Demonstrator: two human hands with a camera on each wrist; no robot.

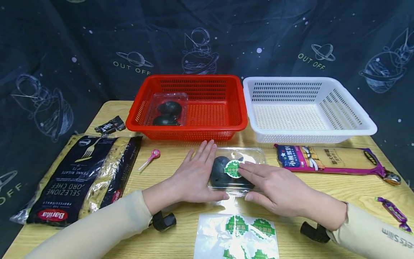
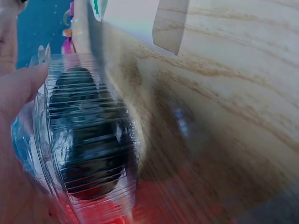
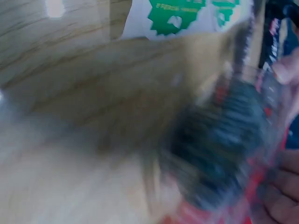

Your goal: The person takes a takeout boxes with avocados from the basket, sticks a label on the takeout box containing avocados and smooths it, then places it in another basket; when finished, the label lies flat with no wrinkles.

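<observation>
A clear plastic clamshell box (image 1: pixel 255 154) with dark, avocado-like fruits (image 1: pixel 219 172) inside lies on the table between both hands. On its lid is a round green-and-white sticker (image 1: pixel 232 169). My left hand (image 1: pixel 195 176) rests along the box's left side, fingers straight, thumb at the near edge. With extended fingertips, my right hand (image 1: pixel 278 183) presses on the sticker's right part, which it covers. The left wrist view shows the ribbed side of the box (image 2: pixel 93 135) beside the left thumb. Closer to me lies a sheet of green stickers (image 1: pixel 210 237).
Behind stand a red basket (image 1: pixel 185 133) holding another fruit box (image 1: pixel 182 108), and a white basket (image 1: pixel 310 137). At left are a penne bag (image 1: pixel 71 180), a black wrapper (image 1: pixel 111 125) and a lollipop (image 1: pixel 155 154). Noodles (image 1: pixel 336 158) and a purple candy (image 1: pixel 394 212) lie right.
</observation>
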